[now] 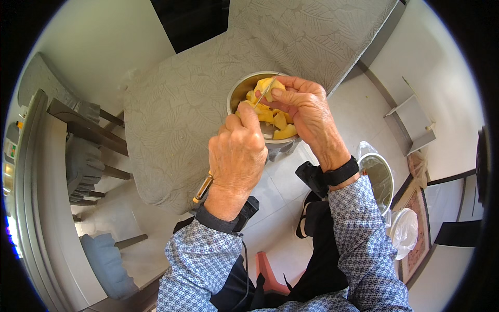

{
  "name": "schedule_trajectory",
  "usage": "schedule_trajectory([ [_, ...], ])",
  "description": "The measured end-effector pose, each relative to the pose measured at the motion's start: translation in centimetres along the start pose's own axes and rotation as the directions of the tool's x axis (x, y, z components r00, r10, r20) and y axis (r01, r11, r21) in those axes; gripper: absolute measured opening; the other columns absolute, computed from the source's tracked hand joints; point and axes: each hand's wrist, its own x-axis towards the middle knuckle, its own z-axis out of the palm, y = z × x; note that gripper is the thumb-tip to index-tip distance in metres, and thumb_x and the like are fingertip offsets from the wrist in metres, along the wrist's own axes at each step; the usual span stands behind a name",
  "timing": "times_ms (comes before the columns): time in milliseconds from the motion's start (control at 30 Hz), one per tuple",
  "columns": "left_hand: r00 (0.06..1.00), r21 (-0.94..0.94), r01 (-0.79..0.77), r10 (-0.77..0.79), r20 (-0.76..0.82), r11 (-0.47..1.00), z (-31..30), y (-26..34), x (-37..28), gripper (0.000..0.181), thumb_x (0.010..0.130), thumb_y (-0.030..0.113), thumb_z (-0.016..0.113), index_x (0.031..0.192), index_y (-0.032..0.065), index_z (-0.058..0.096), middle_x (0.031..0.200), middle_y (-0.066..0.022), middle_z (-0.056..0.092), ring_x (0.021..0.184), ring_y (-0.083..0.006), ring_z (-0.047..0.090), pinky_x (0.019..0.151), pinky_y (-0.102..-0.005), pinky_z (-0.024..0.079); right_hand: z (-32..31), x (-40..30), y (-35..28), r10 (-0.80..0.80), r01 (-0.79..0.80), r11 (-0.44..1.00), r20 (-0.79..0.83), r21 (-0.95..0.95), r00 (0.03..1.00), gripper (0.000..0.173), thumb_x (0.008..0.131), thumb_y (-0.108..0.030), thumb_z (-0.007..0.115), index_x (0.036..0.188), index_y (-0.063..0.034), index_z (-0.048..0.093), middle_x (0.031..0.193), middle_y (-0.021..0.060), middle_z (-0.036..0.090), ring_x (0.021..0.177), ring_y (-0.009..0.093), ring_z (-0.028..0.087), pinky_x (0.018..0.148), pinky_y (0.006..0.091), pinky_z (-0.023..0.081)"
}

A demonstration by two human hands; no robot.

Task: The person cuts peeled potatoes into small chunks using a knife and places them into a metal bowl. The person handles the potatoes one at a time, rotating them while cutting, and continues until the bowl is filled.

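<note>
My left hand (238, 152) grips a small knife by its handle, which the fingers mostly hide. The thin knife blade (267, 90) slants up and to the right, against a pale yellow piece of peeled fruit or vegetable (265, 84). That piece sits in the fingers of my right hand (306, 103), thumb on its near side. Both hands are over a round metal bowl (233, 91) near the table edge. Inside the bowl lie several yellow cut pieces (286, 132), some with peel-like edges. Which kind of produce it is, I cannot tell.
A grey patterned cloth covers the table (167, 128). On the right floor stand a lined bin (390, 171) and a white bucket with plastic film (405, 228). Dark-legged chairs (84, 163) are at left. A red stool (267, 273) is below me.
</note>
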Motion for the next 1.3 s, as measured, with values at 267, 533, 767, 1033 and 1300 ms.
schedule_trajectory([
  [267, 0.999, -0.045, 0.037, -0.035, 0.035, 0.998, -0.2, 0.3, 0.5, 0.018, 0.078, -0.002, 0.060, 0.094, -0.0032, 0.053, 0.070, -0.0189, 0.062, 0.060, -0.0331, 0.068, 0.049, -0.0392, 0.053, -0.1, 0.1, -0.1, 0.018, -0.019, 1.000, 0.017, 0.015, 1.000, 0.037, 0.091, 0.000, 0.063, 0.121, 0.0189, 0.054, 0.111, 0.0242, 0.066, 0.100, 0.028, 0.069, 0.093, 0.0358, 0.057],
  [533, 0.997, -0.112, 0.066, -0.061, 0.043, 0.991, 0.0, 0.4, 1.1, 0.017, 0.075, -0.006, 0.057, 0.092, -0.0034, 0.054, 0.073, -0.0242, 0.065, 0.062, -0.0415, 0.066, 0.052, -0.0468, 0.052, -0.2, 0.3, 0.3, 0.004, -0.004, 0.999, -0.011, 0.037, 1.000, 0.035, 0.089, 0.000, 0.064, 0.118, 0.0184, 0.058, 0.103, 0.0199, 0.069, 0.092, 0.025, 0.070, 0.085, 0.0342, 0.059],
  [767, 0.994, -0.106, 0.081, -0.073, 0.078, 0.991, -0.1, 0.7, 1.4, 0.014, 0.075, -0.005, 0.057, 0.088, -0.0031, 0.054, 0.075, -0.0252, 0.066, 0.066, -0.0424, 0.066, 0.056, -0.0493, 0.052, -0.5, 0.4, 0.2, 0.034, -0.035, 0.999, 0.024, 0.037, 0.999, 0.037, 0.091, 0.001, 0.063, 0.123, 0.0192, 0.054, 0.112, 0.0239, 0.066, 0.100, 0.027, 0.069, 0.094, 0.0352, 0.057],
  [1033, 0.995, -0.131, 0.061, -0.050, 0.086, 0.990, 0.1, 1.0, 2.1, 0.010, 0.076, -0.002, 0.054, 0.086, -0.0027, 0.056, 0.077, -0.0262, 0.066, 0.069, -0.0435, 0.066, 0.060, -0.0509, 0.051, -1.2, 0.3, 0.1, 0.009, -0.009, 1.000, -0.006, 0.002, 1.000, 0.038, 0.091, 0.002, 0.063, 0.123, 0.0199, 0.054, 0.112, 0.0248, 0.066, 0.098, 0.028, 0.069, 0.091, 0.0357, 0.058],
  [1300, 0.967, -0.290, 0.194, -0.132, 0.219, 0.937, -0.6, 0.5, 3.4, 0.013, 0.083, 0.006, 0.055, 0.089, -0.0035, 0.061, 0.083, -0.0272, 0.067, 0.079, -0.0451, 0.066, 0.071, -0.0519, 0.051, -1.5, 0.0, -0.9, -0.021, 0.021, 1.000, -0.005, 0.009, 1.000, 0.042, 0.091, 0.001, 0.064, 0.125, 0.0205, 0.050, 0.114, 0.0249, 0.065, 0.098, 0.029, 0.070, 0.090, 0.0349, 0.059],
])
